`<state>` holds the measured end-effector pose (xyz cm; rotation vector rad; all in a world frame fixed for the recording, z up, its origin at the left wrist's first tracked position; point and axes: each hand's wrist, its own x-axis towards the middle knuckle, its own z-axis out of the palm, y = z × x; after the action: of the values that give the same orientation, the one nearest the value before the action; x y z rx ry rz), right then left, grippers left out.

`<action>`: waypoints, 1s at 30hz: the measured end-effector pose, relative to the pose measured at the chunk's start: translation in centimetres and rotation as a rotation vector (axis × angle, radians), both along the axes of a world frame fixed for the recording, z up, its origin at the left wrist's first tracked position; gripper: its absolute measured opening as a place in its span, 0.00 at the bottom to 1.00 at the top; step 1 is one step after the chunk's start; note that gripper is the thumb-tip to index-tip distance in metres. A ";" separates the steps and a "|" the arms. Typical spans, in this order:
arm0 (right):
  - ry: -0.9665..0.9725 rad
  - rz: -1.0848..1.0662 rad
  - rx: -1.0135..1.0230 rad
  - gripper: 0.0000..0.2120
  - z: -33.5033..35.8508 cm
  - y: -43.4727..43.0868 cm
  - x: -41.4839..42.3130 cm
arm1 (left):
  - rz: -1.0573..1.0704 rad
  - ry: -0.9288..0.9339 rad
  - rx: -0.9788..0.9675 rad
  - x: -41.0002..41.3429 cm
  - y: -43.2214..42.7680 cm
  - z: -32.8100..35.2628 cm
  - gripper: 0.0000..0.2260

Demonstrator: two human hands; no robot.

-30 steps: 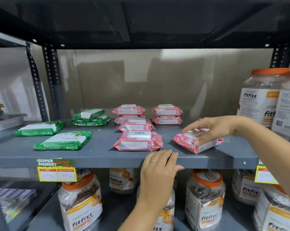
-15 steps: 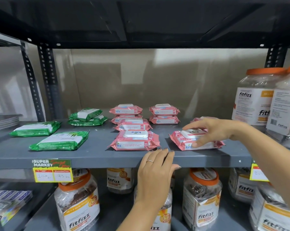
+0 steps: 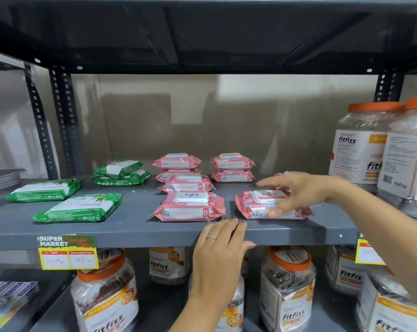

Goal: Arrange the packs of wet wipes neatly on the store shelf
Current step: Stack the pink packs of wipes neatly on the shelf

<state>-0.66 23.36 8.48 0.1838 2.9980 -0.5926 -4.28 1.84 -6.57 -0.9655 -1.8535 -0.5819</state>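
Observation:
Pink Kara wet-wipe packs lie on the grey shelf (image 3: 130, 236). One pack (image 3: 255, 208) lies flat at the front right, square to the edge. My right hand (image 3: 298, 194) hovers over it with fingers spread and lifted, only the thumb touching its front. Beside it on the left sits another pink pack (image 3: 188, 209), with one (image 3: 187, 185) behind it and two stacks of two (image 3: 176, 162) (image 3: 232, 164) at the back. A further pink pack (image 3: 291, 173) peeks out behind my wrist. Green packs (image 3: 78, 208) (image 3: 43, 189) (image 3: 120, 171) lie scattered on the left. My left hand (image 3: 219, 255) rests flat on the shelf's front edge.
Large Fitfizz jars (image 3: 363, 149) with orange lids stand at the shelf's right end. More jars (image 3: 104, 298) fill the shelf below. A yellow price tag (image 3: 67, 251) hangs on the front edge. The upper shelf (image 3: 202, 44) sits low overhead, and a slotted post (image 3: 61, 121) stands at the left.
My right hand set the tilted pink pack down flat at the front right, straightened it, and has lifted its fingers off. My left hand stayed on the shelf edge.

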 end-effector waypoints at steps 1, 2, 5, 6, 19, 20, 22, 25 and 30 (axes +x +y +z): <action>0.010 -0.013 -0.013 0.46 0.8 0.7 -0.1 | 0.001 0.002 -0.005 -0.1 0.0 0.0 0.17; 0.063 -0.047 -0.018 0.47 1.6 1.7 -0.3 | 0.004 0.002 -0.013 -0.1 0.0 0.0 0.17; 0.260 -0.183 0.006 0.39 3.5 6.0 -2.3 | 0.017 0.009 -0.023 -0.2 0.0 0.0 0.19; 0.242 -0.209 0.051 0.38 3.7 7.2 -3.1 | 0.019 0.012 -0.019 -0.3 0.0 0.0 0.19; 0.072 -0.203 0.124 0.38 0.1 9.8 -7.1 | -0.009 0.028 0.019 -0.4 0.2 -0.1 0.17; 0.090 -0.189 0.102 0.37 0.3 9.5 -7.0 | -0.014 0.027 0.024 -0.3 0.2 -0.1 0.17; 0.125 -0.149 0.098 0.38 1.1 8.8 -6.5 | -0.025 0.030 0.033 -0.3 0.2 -0.2 0.17; 0.197 -0.036 0.167 0.41 3.3 6.5 -5.4 | -0.028 0.040 0.056 -0.4 0.3 -0.2 0.16; 0.187 0.069 0.143 0.41 6.5 1.6 -2.7 | -0.034 0.019 0.068 -0.3 0.3 -0.3 0.17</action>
<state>-3.33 24.97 15.00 0.0342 3.2134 -0.4091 -4.60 2.14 -6.85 -0.9559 -1.7925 -0.6497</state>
